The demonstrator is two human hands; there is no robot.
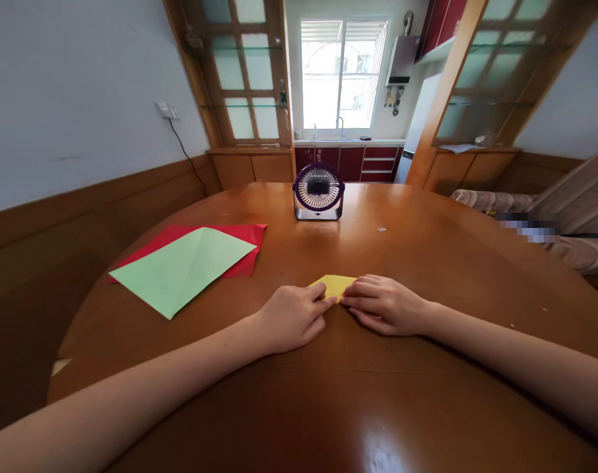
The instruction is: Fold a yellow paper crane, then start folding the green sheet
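Observation:
A small folded piece of yellow paper [336,285] lies on the wooden table [299,407] between my two hands. From the left side, my left hand [295,316] grips its near-left edge with thumb and index finger, the other fingers curled in. On the right, my right hand [383,305] has its fingers bent together over the paper's right part, which they partly cover. The fingertips of both hands almost meet at the paper's near edge.
Green paper [190,269] with a crease lies over red paper [249,263] at the left. A small purple desk fan [318,189] stands towards the table's far edge. A cushioned seat [495,200] is at the right.

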